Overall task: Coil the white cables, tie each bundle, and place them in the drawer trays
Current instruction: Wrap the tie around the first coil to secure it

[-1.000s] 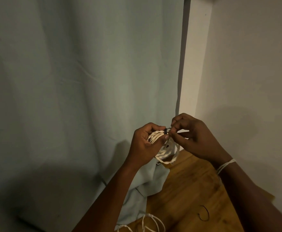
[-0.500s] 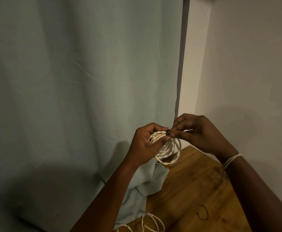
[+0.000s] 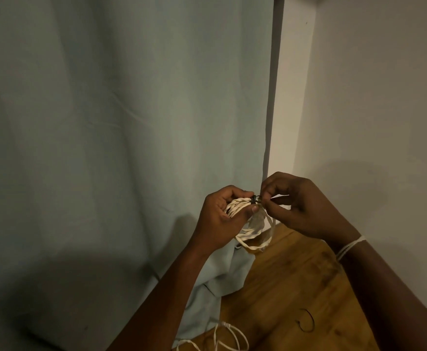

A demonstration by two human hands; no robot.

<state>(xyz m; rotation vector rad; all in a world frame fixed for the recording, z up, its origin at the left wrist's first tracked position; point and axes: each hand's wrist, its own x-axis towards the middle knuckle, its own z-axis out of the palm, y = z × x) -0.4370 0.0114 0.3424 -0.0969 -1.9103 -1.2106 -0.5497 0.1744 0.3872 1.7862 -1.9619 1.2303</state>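
Both hands [image 3: 222, 216] [image 3: 301, 206] apparently tying coiled cable [image 3: 253, 231].

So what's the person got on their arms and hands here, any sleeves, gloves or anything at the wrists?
Both forearms are bare as far as the frame shows, with no sleeves in view. The left hand and right hand wear no gloves, and no rings or watch can be made out in the dim light. The only thing worn is a thin white cord looped several times round the right wrist.

Matt blue-grey cloth curtain [image 3: 121, 148], smooth grained wooden tabletop [image 3: 291, 287], matt painted wall [image 3: 384, 97]
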